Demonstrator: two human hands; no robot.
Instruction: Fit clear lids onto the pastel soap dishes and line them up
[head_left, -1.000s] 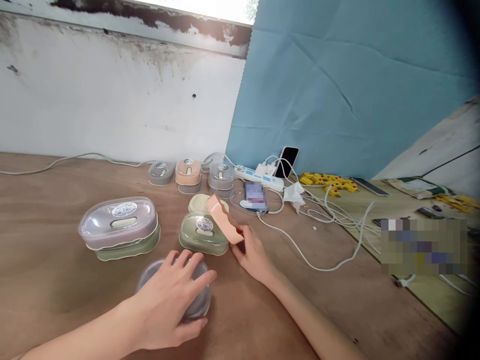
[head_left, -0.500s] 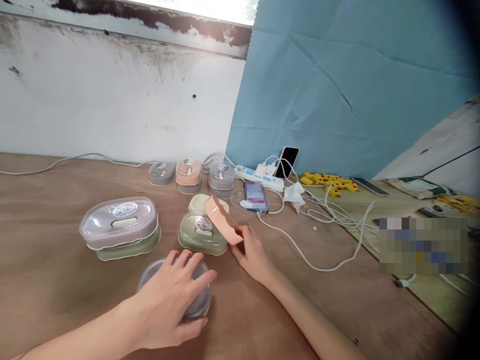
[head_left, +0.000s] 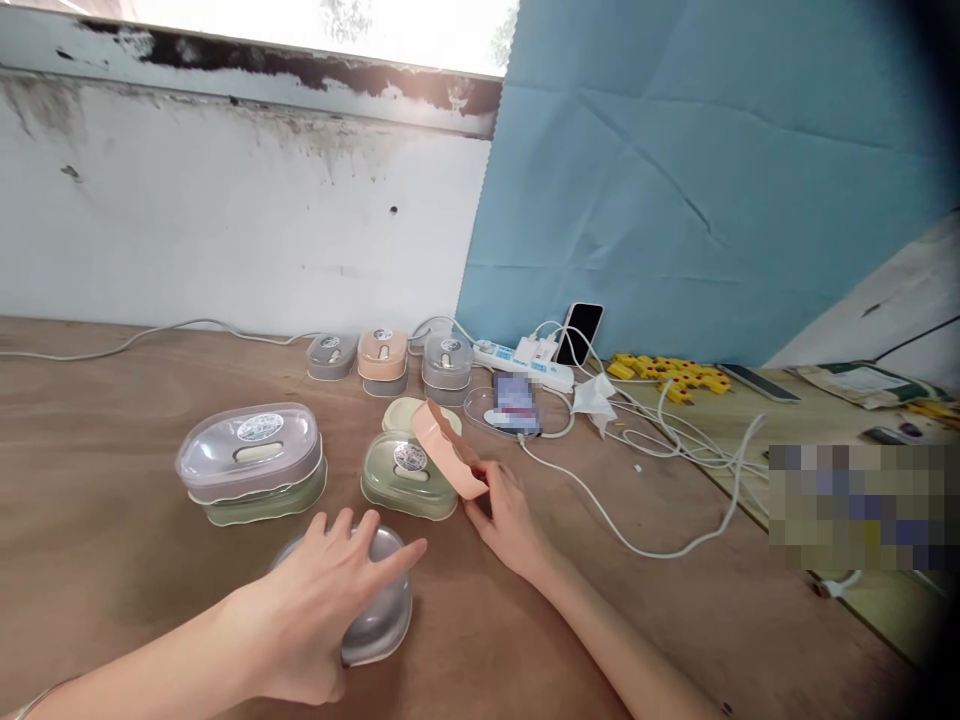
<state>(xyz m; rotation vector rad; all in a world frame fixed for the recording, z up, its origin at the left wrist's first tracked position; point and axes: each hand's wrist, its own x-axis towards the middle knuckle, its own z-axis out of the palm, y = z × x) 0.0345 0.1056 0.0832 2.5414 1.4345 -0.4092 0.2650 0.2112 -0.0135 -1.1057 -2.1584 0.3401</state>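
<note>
My left hand (head_left: 319, 600) lies on top of a clear grey plastic lid (head_left: 379, 610) on the brown table, fingers curved round it. My right hand (head_left: 510, 515) grips one end of a pink oval tray (head_left: 448, 448) and holds it tilted up on its edge. The pink tray leans over a green soap box with a clear lid (head_left: 405, 472). Behind that box lies a cream oval tray (head_left: 409, 410).
A larger green box with a clear lid (head_left: 251, 465) stands to the left. Three small stacked boxes (head_left: 382, 358) sit at the back. A power strip (head_left: 521, 358), a phone (head_left: 581, 330), white cables (head_left: 675, 440) and yellow pieces (head_left: 667, 372) lie to the right.
The view has tilted slightly, so everything sits a little lower. My left hand has shifted left on the grey lid, uncovering more of it. The pink tray stays tilted in my right hand.
</note>
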